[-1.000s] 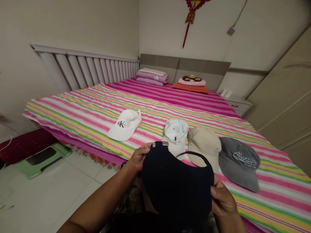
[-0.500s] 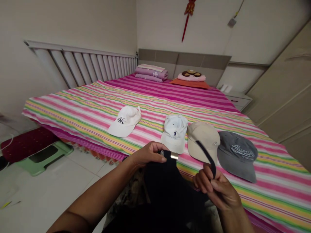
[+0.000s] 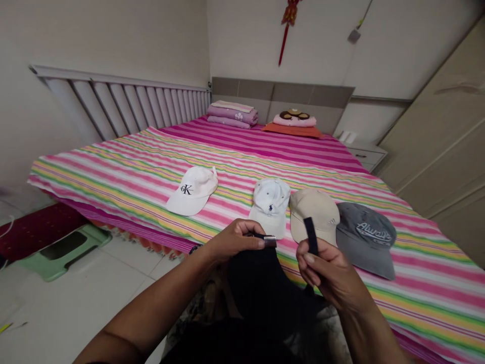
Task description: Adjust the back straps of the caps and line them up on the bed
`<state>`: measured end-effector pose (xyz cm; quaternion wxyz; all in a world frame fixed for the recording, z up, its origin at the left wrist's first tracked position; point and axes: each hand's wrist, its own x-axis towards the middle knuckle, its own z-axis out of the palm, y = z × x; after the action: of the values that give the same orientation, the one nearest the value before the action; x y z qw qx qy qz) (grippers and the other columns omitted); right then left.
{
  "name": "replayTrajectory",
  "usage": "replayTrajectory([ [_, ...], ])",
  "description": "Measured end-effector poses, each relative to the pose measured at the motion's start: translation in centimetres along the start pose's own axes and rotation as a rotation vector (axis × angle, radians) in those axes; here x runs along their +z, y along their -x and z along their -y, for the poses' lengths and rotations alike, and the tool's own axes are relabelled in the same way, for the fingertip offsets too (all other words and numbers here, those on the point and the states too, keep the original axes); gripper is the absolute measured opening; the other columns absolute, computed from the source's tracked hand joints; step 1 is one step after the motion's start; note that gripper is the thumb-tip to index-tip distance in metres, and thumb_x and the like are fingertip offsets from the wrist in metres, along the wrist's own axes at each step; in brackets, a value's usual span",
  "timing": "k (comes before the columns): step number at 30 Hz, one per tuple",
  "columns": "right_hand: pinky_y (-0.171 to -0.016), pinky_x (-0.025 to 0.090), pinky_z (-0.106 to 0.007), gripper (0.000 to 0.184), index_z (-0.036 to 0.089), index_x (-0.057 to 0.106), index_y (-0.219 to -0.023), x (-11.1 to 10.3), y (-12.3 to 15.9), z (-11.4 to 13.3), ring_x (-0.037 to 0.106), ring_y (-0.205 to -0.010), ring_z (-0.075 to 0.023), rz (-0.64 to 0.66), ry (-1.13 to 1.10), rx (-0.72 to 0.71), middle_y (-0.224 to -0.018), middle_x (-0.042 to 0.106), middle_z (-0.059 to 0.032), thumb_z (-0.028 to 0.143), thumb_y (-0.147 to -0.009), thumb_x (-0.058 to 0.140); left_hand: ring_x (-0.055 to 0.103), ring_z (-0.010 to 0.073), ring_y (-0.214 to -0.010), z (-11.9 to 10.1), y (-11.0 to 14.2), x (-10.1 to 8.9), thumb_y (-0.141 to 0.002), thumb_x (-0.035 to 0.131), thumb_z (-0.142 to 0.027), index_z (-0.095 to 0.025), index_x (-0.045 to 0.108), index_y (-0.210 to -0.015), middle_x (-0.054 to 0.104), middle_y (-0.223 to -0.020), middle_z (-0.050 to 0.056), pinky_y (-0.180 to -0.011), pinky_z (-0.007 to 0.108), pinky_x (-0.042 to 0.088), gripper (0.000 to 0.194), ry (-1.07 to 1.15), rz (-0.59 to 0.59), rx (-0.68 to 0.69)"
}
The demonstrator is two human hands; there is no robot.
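A black cap is held between my hands, low in front of me. My left hand pinches its back edge beside a metal buckle. In the fingers of my right hand is the cap's black strap, its loose end pointing up, apart from the buckle. Beyond my hands a light blue cap, a beige cap and a grey cap lie in a row on the bed. Farther left lies a white cap.
The bed has a striped cover and a railing on its left. Folded purple bedding and a pink bundle lie by the headboard. A green stool stands on the floor at left.
My right hand has moved slightly up and left, and the strap's end now stands straighter and nearer the buckle. My left thumb has shifted next to the buckle.
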<state>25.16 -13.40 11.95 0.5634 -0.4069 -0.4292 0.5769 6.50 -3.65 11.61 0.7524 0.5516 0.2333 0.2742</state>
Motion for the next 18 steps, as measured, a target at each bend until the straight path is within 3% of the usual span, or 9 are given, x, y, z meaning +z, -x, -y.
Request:
replayTrajectory([
  [4,-0.035,0.017,-0.016,0.020,0.016,0.057,-0.078,2.1,-0.9,-0.1,0.024,-0.037,-0.0015,-0.070,0.082,0.040,-0.048,0.041,0.0077,0.029,-0.067,0.068,0.044,0.0046,-0.051,-0.1,-0.1,0.1,-0.059,0.071,-0.029,-0.012,0.060,-0.071,0.055,-0.061,-0.002,-0.049,0.017,0.032,0.024,-0.098,0.037,-0.003],
  [11,-0.035,0.015,-0.016,0.022,0.015,0.051,-0.070,3.2,-1.9,-1.1,0.021,-0.038,-0.0020,-0.064,0.087,0.086,-0.046,0.034,0.0091,0.032,-0.070,0.065,0.046,0.0063,-0.057,-0.1,-0.2,0.8,-0.064,0.066,-0.027,-0.011,0.058,-0.069,0.055,-0.063,-0.002,-0.055,0.018,0.034,0.018,-0.321,-0.049,0.149],
  [18,-0.032,0.015,-0.015,0.024,0.015,0.049,-0.069,3.1,-2.2,-1.5,0.020,-0.033,-0.0006,-0.061,-0.094,0.148,-0.044,0.036,0.0102,0.031,-0.068,0.067,0.056,0.0152,-0.078,0.6,0.0,0.4,-0.067,0.062,-0.021,-0.013,0.058,-0.091,0.061,-0.086,0.006,-0.070,0.025,0.041,0.026,-0.579,-0.003,0.436],
])
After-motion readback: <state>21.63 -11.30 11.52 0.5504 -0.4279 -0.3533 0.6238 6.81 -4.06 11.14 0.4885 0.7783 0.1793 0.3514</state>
